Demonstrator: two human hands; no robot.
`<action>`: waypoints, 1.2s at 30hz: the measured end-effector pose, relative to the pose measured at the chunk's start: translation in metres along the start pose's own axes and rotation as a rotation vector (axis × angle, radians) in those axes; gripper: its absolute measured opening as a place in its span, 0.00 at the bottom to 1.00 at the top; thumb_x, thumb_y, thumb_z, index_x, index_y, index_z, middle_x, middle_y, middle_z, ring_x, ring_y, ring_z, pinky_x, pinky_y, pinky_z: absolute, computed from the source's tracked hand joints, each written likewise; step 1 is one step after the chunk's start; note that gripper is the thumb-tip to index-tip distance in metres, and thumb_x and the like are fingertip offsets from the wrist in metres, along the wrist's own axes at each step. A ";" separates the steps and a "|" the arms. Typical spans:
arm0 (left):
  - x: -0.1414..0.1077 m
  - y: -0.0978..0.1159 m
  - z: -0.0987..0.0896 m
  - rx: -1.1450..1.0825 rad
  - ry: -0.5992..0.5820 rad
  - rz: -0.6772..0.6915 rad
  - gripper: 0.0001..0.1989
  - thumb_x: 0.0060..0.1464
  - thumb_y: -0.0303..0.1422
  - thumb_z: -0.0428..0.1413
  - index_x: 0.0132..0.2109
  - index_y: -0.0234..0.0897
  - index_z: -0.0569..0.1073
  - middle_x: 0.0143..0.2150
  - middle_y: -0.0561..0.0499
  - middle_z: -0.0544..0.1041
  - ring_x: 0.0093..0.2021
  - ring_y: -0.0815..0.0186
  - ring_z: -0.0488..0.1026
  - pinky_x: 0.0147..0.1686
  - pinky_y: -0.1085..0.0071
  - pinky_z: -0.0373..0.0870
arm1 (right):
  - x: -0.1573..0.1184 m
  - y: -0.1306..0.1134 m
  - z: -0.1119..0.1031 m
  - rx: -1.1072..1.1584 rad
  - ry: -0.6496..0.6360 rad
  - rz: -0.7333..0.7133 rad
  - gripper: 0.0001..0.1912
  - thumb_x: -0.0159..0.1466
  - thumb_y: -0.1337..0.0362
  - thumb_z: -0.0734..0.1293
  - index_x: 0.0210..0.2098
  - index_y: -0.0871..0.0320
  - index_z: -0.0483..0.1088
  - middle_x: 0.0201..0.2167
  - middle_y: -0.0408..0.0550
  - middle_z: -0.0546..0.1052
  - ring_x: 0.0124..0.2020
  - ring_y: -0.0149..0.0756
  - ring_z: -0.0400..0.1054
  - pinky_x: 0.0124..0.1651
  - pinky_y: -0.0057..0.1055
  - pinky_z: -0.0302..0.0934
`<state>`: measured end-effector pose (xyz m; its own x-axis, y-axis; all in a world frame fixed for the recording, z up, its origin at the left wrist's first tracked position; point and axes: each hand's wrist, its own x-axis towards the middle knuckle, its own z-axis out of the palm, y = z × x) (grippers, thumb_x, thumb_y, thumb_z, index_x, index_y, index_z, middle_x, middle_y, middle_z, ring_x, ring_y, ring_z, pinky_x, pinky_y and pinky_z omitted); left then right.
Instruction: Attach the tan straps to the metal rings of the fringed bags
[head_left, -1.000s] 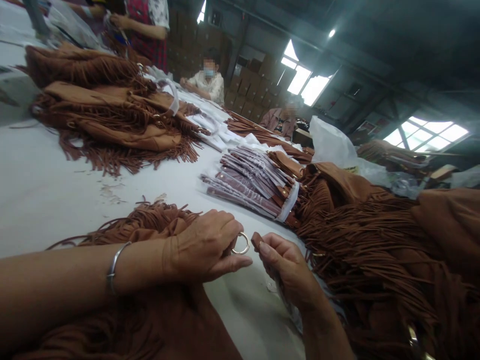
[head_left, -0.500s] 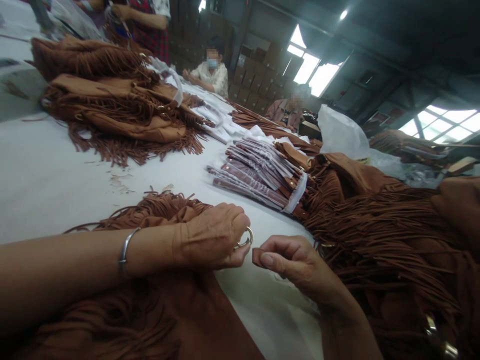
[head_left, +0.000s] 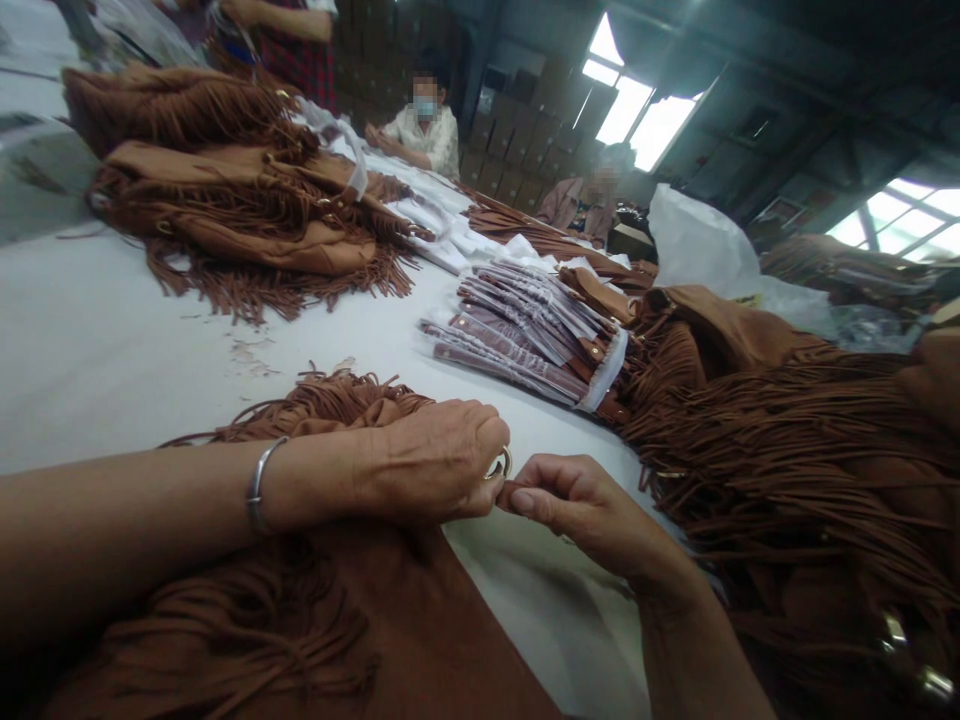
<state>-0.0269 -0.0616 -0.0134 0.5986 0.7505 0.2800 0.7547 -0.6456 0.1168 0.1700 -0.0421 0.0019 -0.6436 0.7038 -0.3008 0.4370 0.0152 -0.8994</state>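
My left hand [head_left: 442, 462] is closed on a gold metal ring [head_left: 507, 462], part of which shows past the fingertips. Close against it, my right hand [head_left: 574, 503] pinches the end of a brown leather strap [head_left: 508, 494] between thumb and forefinger. The strap end is at the ring's lower edge; whether it passes through cannot be made out. Beneath my left forearm lies a brown fringed bag [head_left: 420, 610], its fringe spread on both sides of the arm. The rest of the strap is hidden by my right hand.
Several plastic-wrapped straps [head_left: 517, 335] are bundled on the white table [head_left: 135, 340]. Brown fringed bags [head_left: 240, 210] are piled at the far left, and more fringed bags [head_left: 795, 450] fill the right side. A masked person [head_left: 427, 130] sits across the table; others are nearby.
My right hand has brought the strap end leftward, up against the ring in my left hand. The camera view has shifted slightly. The piles of bags stay where they were.
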 end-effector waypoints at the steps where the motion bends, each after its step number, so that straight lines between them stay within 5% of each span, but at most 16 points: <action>1: 0.000 0.000 -0.001 -0.003 -0.004 -0.005 0.07 0.51 0.32 0.49 0.34 0.31 0.65 0.31 0.45 0.69 0.31 0.61 0.66 0.30 0.67 0.65 | 0.001 0.000 0.001 -0.007 0.003 -0.007 0.14 0.57 0.56 0.68 0.27 0.63 0.70 0.20 0.40 0.63 0.22 0.25 0.50 0.24 0.24 0.43; 11: 0.001 -0.001 -0.001 -0.054 -0.007 -0.043 0.06 0.52 0.32 0.48 0.34 0.32 0.66 0.29 0.48 0.69 0.29 0.65 0.66 0.28 0.71 0.63 | -0.006 -0.010 0.000 -0.137 0.031 -0.075 0.13 0.59 0.57 0.65 0.28 0.62 0.70 0.24 0.43 0.68 0.26 0.29 0.58 0.28 0.26 0.51; 21: 0.003 0.000 -0.006 -0.083 -0.098 -0.171 0.08 0.53 0.35 0.47 0.33 0.34 0.66 0.28 0.49 0.68 0.26 0.63 0.66 0.24 0.70 0.60 | 0.000 -0.011 0.011 -0.367 0.116 -0.116 0.11 0.60 0.60 0.63 0.25 0.61 0.66 0.21 0.40 0.64 0.24 0.27 0.55 0.25 0.24 0.48; 29: 0.002 0.001 -0.010 -0.122 -0.160 -0.196 0.11 0.56 0.36 0.43 0.38 0.33 0.66 0.33 0.47 0.68 0.32 0.62 0.67 0.31 0.66 0.65 | 0.002 -0.010 0.014 -0.289 0.155 -0.125 0.11 0.61 0.61 0.62 0.25 0.60 0.65 0.21 0.39 0.62 0.25 0.28 0.54 0.26 0.25 0.48; 36: 0.001 -0.008 -0.008 -0.166 -0.064 -0.091 0.14 0.60 0.39 0.41 0.41 0.33 0.65 0.35 0.48 0.67 0.32 0.63 0.65 0.33 0.67 0.63 | 0.004 -0.012 0.019 -0.115 0.258 -0.091 0.12 0.59 0.59 0.63 0.23 0.60 0.63 0.19 0.38 0.59 0.21 0.26 0.49 0.23 0.24 0.45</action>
<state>-0.0341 -0.0570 -0.0068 0.5498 0.8110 0.2001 0.7551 -0.5849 0.2961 0.1502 -0.0530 0.0054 -0.5089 0.8529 -0.1167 0.4628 0.1567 -0.8725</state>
